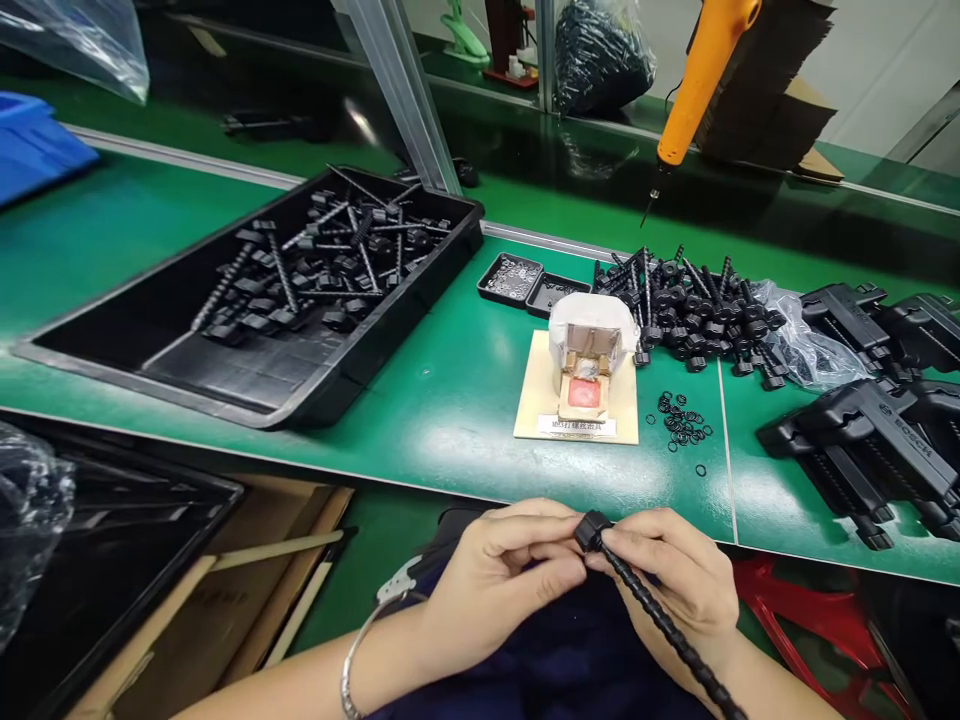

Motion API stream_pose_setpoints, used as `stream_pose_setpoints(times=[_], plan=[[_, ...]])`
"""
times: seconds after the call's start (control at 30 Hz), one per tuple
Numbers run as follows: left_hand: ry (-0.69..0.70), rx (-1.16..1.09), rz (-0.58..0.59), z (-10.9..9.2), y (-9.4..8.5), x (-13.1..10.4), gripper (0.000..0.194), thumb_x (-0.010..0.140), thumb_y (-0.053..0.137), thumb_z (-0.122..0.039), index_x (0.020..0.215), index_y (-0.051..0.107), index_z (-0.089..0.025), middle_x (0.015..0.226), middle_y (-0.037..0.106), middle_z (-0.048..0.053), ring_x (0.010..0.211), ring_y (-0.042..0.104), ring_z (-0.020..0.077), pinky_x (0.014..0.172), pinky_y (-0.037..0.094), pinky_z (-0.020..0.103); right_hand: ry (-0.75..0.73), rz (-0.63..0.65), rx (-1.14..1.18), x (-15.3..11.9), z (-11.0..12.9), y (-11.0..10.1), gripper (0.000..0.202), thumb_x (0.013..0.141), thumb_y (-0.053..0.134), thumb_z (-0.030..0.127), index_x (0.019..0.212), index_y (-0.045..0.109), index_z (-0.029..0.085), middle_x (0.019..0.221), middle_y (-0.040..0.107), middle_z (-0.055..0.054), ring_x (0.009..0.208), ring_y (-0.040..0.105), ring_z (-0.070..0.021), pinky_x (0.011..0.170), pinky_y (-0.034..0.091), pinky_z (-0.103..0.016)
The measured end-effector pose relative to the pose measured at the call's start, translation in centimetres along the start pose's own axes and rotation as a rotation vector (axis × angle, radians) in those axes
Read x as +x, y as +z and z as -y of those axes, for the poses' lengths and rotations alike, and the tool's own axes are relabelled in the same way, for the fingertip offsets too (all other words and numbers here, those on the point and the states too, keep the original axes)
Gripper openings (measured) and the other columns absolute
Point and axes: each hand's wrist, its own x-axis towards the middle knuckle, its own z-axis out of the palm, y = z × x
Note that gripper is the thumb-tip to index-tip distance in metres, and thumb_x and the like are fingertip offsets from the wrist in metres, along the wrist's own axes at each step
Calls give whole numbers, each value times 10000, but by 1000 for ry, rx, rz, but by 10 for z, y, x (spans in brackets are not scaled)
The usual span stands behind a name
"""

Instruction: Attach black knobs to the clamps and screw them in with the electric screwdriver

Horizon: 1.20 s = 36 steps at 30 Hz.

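Note:
A black threaded rod with a knob-like head (656, 607) is held in front of the body, below the bench's front edge. My left hand (510, 575) pinches the head from the left with thumb and fingers. On the other side, my right hand (675, 575) grips the rod just beneath the head, its fingers closed. The ribbed shaft slants down to the right, past the bottom of the view. Beyond the hands stands a white and wooden fixture (592, 345) on a cream board (532, 400). Small black rings (684, 425) lie right of it.
A large black tray (300, 400) of rods sits left. Behind the fixture are two small parts trays (510, 278). More rods (690, 310) and black BOSCH-marked parts (885, 440) lie right. An orange screwdriver (697, 90) hangs above.

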Motion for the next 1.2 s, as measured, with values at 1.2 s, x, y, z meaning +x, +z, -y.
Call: stream_pose_setpoints(times=[1.2], plan=[[259,619,261,-1,-14,-5,199,935,542,-256,1071,582,-116,810,702,127,701,672,188,680,581,289,-76,253,-72,-6,-14,-5,460,873,552,1,1259,645,233,973,696,-100,771,711,-178,662,615,-235]])
